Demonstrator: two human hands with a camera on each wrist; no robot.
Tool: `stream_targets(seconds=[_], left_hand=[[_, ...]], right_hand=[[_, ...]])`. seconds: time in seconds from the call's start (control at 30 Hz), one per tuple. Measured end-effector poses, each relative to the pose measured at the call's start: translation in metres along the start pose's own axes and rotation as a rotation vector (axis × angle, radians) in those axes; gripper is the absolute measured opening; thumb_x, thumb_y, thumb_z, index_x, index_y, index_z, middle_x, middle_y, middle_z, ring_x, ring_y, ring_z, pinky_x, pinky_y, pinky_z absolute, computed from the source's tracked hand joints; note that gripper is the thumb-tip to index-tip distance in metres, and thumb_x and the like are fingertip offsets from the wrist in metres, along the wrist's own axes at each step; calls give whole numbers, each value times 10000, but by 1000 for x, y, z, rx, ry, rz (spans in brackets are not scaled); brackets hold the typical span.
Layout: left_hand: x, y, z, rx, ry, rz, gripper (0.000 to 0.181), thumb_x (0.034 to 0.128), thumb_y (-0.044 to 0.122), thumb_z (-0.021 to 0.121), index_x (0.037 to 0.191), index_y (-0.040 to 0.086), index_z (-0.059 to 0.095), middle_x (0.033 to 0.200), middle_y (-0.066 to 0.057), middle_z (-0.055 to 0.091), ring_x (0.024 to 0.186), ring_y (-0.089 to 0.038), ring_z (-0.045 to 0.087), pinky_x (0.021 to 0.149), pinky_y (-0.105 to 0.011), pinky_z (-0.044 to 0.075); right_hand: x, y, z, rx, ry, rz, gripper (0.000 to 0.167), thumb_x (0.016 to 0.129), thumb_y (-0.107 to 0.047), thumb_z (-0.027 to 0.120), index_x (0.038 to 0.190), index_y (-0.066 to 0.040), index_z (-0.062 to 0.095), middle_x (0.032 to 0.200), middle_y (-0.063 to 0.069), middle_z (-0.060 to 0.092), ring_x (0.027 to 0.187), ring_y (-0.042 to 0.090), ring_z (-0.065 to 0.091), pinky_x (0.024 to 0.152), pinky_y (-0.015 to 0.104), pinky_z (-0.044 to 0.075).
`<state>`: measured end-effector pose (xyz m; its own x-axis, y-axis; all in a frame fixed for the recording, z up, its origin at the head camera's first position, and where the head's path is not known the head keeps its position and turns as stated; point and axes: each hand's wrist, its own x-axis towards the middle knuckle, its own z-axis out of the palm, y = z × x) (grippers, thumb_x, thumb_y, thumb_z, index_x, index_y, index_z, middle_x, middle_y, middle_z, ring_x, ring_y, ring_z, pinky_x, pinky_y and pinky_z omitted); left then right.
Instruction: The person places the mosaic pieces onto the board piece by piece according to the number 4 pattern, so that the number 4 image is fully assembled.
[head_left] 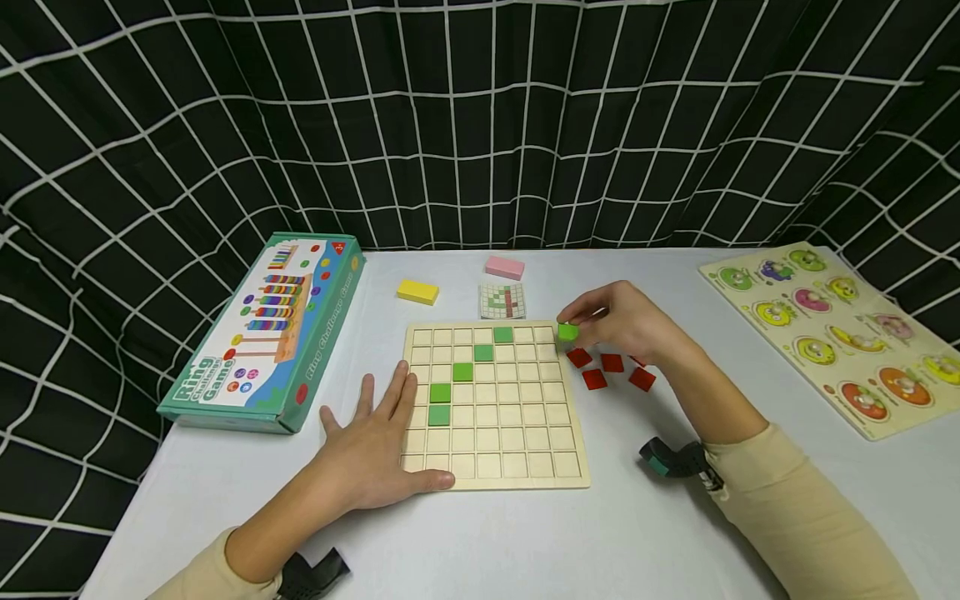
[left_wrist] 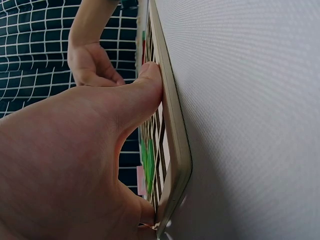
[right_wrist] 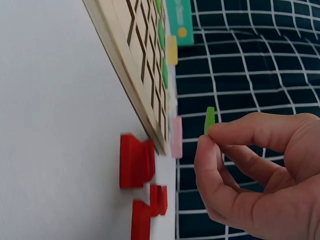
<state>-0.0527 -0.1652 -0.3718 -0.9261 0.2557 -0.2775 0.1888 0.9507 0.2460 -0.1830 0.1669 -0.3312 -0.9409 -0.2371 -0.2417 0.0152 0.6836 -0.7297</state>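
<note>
My right hand pinches a small green square tile between thumb and finger, raised by the board's far right corner. In the right wrist view the green tile shows edge-on at the fingertips. A wooden grid board lies flat, with several green tiles set in its squares along a slanting line. My left hand is spread at the board's left side, fingers straight. Its thumb rests on the near rim. Several red tiles lie loose under my right hand, one partly hidden.
Behind the board lie a patterned grid card, a pink block and a yellow block. A Ring Challenge Game box stands at the left. On the right lies a fruit picture board. A gridded black curtain backs the table.
</note>
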Motion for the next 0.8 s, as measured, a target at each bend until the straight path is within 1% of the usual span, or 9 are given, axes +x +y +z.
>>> stream_targets(seconds=[0.17, 0.3, 0.4, 0.53, 0.7, 0.8], left_hand=[[0, 0, -1, -5, 3, 0, 1330, 751, 844, 692, 1672, 53, 149, 1769, -99, 30, 1567, -555, 109, 964, -956, 127], [0, 0, 0, -6, 0, -3, 1327, 755, 841, 692, 1673, 54, 144, 1770, -96, 20, 1570, -549, 103, 969, -954, 125], [0, 0, 1, -4, -4, -6, 1321, 760, 838, 690, 1674, 60, 138, 1769, -89, 7, 1574, -541, 94, 976, -951, 121], [1, 0, 2, -3, 0, -4, 1315, 762, 835, 691, 1674, 62, 143, 1768, -86, 2, 1573, -539, 92, 975, -951, 118], [1, -1, 1, -4, 4, -7, 1315, 759, 837, 692, 1674, 63, 149, 1770, -85, 8, 1573, -540, 95, 972, -952, 119], [1, -1, 0, -1, 2, -10, 1317, 759, 841, 688, 1674, 64, 147, 1770, -85, 7, 1574, -538, 94, 975, -951, 121]], right_hand=[[-2, -7, 9, 3, -35, -9, 284, 862, -27, 758, 1137, -89, 793, 1005, 103, 699, 889, 254, 594, 756, 349, 547], [-4, -13, 15, 46, -81, -18, 326, 828, 19, 775, 1143, -65, 788, 1009, 107, 710, 882, 241, 610, 767, 355, 575], [-7, -17, 22, 86, -111, -37, 363, 774, 44, 813, 1126, -42, 787, 986, 99, 714, 872, 215, 616, 768, 333, 570], [-10, -22, 32, 95, -138, -70, 352, 759, 33, 843, 1097, -54, 797, 983, 82, 726, 882, 198, 627, 754, 280, 529], [-13, -28, 44, 92, -173, -86, 324, 763, 39, 819, 1062, -85, 806, 991, 68, 729, 910, 219, 639, 774, 280, 535], [-14, -32, 52, 106, -198, -92, 327, 753, 69, 801, 1050, -68, 804, 981, 66, 725, 906, 219, 639, 792, 280, 548]])
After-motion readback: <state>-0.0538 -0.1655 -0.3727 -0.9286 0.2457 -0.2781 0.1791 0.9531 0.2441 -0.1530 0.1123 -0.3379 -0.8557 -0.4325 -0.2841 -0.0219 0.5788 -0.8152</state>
